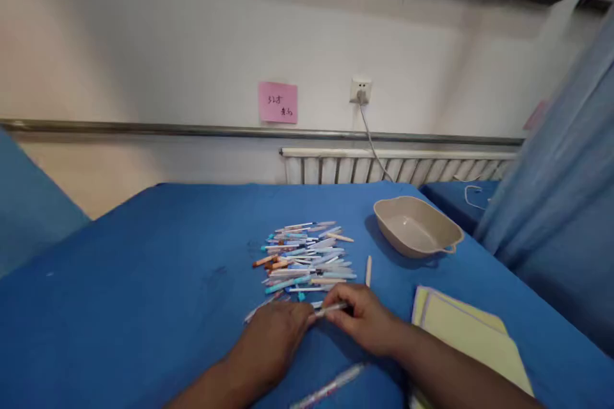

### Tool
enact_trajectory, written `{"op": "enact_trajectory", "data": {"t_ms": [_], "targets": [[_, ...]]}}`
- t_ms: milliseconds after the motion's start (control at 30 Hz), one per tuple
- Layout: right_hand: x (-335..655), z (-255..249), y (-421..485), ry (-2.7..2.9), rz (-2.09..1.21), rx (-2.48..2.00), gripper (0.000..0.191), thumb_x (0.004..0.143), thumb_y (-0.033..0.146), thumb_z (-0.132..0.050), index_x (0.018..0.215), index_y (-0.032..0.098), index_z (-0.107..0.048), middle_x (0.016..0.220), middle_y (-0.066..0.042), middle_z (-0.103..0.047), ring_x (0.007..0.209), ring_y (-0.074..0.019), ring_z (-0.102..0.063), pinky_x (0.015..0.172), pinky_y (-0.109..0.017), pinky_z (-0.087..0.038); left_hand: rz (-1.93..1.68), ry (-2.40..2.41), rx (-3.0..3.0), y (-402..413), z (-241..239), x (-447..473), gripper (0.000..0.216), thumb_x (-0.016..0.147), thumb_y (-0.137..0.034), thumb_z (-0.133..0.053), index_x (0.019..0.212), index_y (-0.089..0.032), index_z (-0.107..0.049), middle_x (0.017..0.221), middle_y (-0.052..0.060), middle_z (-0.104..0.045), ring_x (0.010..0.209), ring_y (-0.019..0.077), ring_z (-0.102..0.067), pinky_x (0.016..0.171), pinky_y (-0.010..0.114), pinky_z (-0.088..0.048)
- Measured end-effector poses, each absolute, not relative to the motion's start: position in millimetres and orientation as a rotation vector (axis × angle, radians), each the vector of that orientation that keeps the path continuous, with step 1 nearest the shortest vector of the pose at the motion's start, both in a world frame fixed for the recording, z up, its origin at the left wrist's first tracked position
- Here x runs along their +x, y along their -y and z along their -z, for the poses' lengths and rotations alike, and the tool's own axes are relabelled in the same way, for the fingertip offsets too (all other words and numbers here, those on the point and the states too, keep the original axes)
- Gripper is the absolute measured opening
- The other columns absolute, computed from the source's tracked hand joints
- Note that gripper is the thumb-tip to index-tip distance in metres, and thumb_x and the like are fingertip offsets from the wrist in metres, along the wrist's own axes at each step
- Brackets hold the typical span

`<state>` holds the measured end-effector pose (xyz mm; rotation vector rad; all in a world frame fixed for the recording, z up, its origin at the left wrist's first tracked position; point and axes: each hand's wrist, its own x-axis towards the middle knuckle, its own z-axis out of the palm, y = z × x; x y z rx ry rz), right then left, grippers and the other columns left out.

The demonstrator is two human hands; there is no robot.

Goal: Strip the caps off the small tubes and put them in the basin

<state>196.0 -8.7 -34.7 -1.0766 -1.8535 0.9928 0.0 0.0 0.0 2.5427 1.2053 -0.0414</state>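
A slim, light-coloured pen (330,310) is pinched between the thumb and fingers of my right hand (367,319). Its left end runs to the fingertips of my left hand (273,342), which are closed on it and partly hidden behind the back of that hand. Just beyond both hands lies a loose pile of pens (307,262) in white, blue, teal and orange. A beige pen (368,270) lies apart, right of the pile. Closer to me, a clear pen with reddish markings (330,388) rests on the blue cloth.
A beige plastic basin (415,230) stands at the back right of the blue-covered table (144,307). Yellow cloths or sheets (472,335) lie by my right forearm. Behind are a radiator (403,169), a socket (361,91) with a cord, and a blue curtain (551,166) on the right.
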Motion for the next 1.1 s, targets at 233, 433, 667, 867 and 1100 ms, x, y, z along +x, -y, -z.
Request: {"op": "enact_trajectory", "data": {"t_ms": [233, 433, 667, 867, 1100], "targets": [[198.5, 35.0, 8.1, 1.790, -1.139, -1.060, 0.009, 0.083, 0.025, -0.057, 0.081, 0.018, -0.062, 0.066, 0.003, -0.058, 0.058, -0.0104, -0.051, 0.053, -0.019, -0.038, -0.125, -1.194, 2.645, 2.0, 3.9, -3.9, 0.025, 0.094, -0.036, -0.036, 0.094, -0.021, -0.056, 0.093, 0.005, -0.066, 0.086, 0.0232, -0.061, 0.070, 0.033, -0.043], [197.8, 33.4, 10.2, 1.843, -1.067, -1.078, 0.009, 0.082, 0.024, -0.058, 0.078, 0.018, -0.062, 0.065, 0.003, -0.060, 0.060, -0.0108, -0.053, 0.055, -0.020, -0.037, -0.128, -1.211, 2.611, 1.6, -0.1, -4.5, 0.029, 0.095, -0.038, -0.033, 0.096, -0.021, -0.056, 0.090, 0.005, -0.067, 0.081, 0.0221, -0.062, 0.068, 0.031, -0.042], [197.5, 32.2, 8.7, 1.835, -1.105, -1.066, 0.012, 0.085, 0.027, -0.055, 0.078, 0.018, -0.061, 0.065, 0.002, -0.061, 0.058, -0.0111, -0.054, 0.053, -0.020, -0.039, -0.050, -1.178, 2.672, 1.5, -0.1, -2.1, 0.031, 0.096, -0.035, -0.031, 0.087, -0.020, -0.056, 0.087, 0.005, -0.067, 0.080, 0.0220, -0.062, 0.066, 0.030, -0.040], [197.3, 30.1, 9.1, 1.886, -0.942, -1.082, 0.004, 0.079, 0.020, -0.061, 0.081, 0.019, -0.064, 0.076, 0.000, -0.065, 0.070, -0.0132, -0.057, 0.063, -0.022, -0.041, 0.031, -1.283, 2.555, 1.6, -1.7, -3.5, 0.031, 0.094, -0.044, -0.035, 0.100, -0.021, -0.054, 0.089, 0.005, -0.070, 0.079, 0.0237, -0.065, 0.062, 0.029, -0.041], [198.2, 29.6, 9.1, 1.817, -1.027, -1.081, 0.005, 0.080, 0.021, -0.059, 0.081, 0.018, -0.063, 0.074, 0.001, -0.063, 0.067, -0.0125, -0.057, 0.061, -0.021, -0.042, -0.087, -1.207, 2.675, -1.0, -1.4, -5.0, 0.034, 0.095, -0.040, -0.031, 0.084, -0.020, -0.057, 0.085, 0.005, -0.067, 0.078, 0.0218, -0.063, 0.062, 0.028, -0.040]]}}
